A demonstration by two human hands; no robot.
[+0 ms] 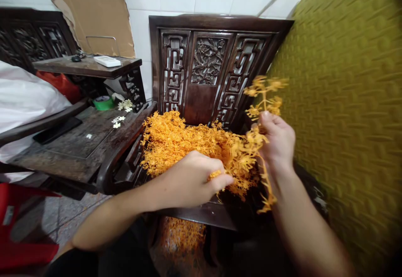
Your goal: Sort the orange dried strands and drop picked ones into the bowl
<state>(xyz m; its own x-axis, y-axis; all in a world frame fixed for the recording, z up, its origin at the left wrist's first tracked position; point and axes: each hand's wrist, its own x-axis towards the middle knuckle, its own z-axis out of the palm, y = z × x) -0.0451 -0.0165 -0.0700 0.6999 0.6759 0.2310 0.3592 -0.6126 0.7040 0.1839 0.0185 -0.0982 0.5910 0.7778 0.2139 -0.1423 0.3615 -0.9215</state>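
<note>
A large heap of orange plastic flower sprigs (176,141) lies on the seat of a dark carved wooden chair (199,105). My right hand (278,143) is raised at the heap's right side, its fingers closed on a branched orange flower sprig (264,97), with more orange strands hanging below the grip. In front of the heap is my left hand (199,178), closed, with a small orange flower piece (215,174) showing between thumb and fingers. The rest of what it grips is hidden.
Below the seat, many orange bits (184,233) lie between the legs. A wooden side table (78,143) at left bears green tape (103,103) and pale flower pieces (117,120). A yellow-green foam mat (342,101) stands at right; a red stool (19,226) is lower left.
</note>
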